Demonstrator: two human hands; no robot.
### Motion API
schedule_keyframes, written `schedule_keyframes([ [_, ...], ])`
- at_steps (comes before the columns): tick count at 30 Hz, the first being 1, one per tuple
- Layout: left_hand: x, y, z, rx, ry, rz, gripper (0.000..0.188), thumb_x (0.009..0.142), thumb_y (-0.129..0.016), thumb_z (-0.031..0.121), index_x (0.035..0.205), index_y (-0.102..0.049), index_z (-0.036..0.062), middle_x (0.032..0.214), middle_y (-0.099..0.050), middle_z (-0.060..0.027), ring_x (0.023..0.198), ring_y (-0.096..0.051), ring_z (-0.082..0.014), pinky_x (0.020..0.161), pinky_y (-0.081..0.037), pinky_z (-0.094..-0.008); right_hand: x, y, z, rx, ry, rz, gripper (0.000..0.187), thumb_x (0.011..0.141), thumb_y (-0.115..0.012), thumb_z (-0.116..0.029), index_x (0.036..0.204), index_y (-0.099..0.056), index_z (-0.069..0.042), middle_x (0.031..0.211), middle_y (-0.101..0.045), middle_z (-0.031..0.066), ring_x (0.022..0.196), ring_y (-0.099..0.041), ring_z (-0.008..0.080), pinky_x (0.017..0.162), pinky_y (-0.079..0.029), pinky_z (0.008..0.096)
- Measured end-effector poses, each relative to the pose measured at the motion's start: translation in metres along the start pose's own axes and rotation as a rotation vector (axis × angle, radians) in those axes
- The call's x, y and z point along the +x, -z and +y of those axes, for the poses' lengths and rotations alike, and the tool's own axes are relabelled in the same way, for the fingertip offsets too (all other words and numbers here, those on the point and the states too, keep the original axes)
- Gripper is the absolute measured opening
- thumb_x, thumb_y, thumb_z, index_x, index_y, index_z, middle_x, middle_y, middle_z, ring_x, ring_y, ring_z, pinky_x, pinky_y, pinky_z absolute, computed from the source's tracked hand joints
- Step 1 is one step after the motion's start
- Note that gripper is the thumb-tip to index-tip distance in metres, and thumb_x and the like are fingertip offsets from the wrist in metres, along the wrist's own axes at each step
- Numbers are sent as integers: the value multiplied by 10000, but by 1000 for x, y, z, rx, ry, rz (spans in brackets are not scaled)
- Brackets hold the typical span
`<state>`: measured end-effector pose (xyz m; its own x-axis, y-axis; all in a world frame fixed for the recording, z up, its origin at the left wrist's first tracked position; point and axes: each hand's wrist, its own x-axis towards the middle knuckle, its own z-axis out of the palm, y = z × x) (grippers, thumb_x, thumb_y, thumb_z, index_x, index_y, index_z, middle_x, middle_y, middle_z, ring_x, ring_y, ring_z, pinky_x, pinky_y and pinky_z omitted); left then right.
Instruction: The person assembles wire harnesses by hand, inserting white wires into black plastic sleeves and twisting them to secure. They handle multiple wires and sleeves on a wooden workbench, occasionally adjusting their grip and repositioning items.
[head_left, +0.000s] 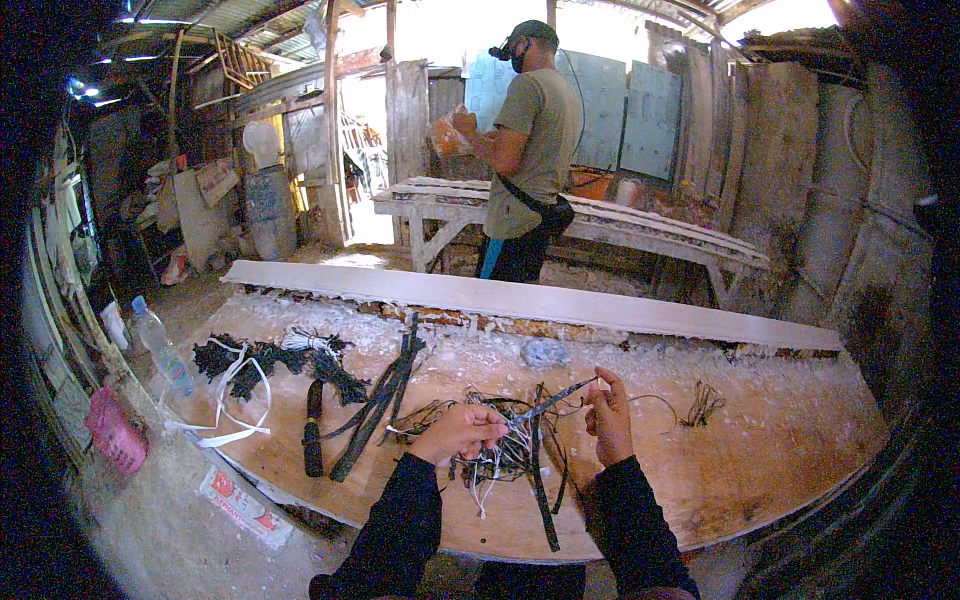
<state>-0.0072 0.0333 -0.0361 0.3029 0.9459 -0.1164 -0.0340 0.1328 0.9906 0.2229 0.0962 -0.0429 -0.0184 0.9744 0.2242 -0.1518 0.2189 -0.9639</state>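
Note:
A thin dark strip (556, 400) is stretched between my two hands, slanting up to the right. My left hand (460, 433) is closed on its lower end, its fingertips pinched together. The upper end is pinched between the thumb and finger of my right hand (610, 416). Beneath them lies a tangled pile of black and white strings (490, 462) on the wooden table (770, 450). Left of my left hand rest several long black rubber-like strips (375, 420) and a dark, stick-shaped tool (313, 430).
Black bundles (260, 362) and a white strap (225, 437) lie at the table's left, near a plastic bottle (160, 345). A long whitish board (520, 298) runs along the far edge. Beyond it, another person (540, 140) stands beside a second bench (660, 230), holding a bag.

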Motion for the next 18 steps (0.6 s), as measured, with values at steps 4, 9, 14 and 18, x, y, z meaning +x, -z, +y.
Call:
schedule_keyframes([
  [4,-1,-3,2,47,24,19,132,800,-605,176,841,-573,54,597,-513,15,378,-349,-25,343,-248,-171,3,5,6,-19,-41,-18,263,881,-483,-266,1088,-494,-104,721,-462,-19,411,-327,30,364,-238,178],
  [9,-1,-4,1,-10,26,-30,156,801,-605,177,876,-564,47,608,-509,9,387,-337,-24,347,-248,-168,15,11,27,-216,167,22,260,881,-481,-286,1010,-550,-71,803,-542,3,522,-450,58,436,-342,204],
  [14,-2,-1,0,-85,11,8,147,806,-601,184,853,-554,54,603,-497,9,392,-339,-22,343,-251,-165,21,17,35,-444,317,-28,274,866,-504,-300,873,-601,-44,868,-610,30,724,-534,101,612,-435,257],
  [18,-3,2,-1,-187,-39,65,142,812,-592,198,830,-547,64,601,-482,17,380,-329,-19,337,-263,-164,11,15,25,-385,101,-84,289,854,-518,-325,887,-611,-53,835,-615,29,688,-524,90,607,-427,249],
])
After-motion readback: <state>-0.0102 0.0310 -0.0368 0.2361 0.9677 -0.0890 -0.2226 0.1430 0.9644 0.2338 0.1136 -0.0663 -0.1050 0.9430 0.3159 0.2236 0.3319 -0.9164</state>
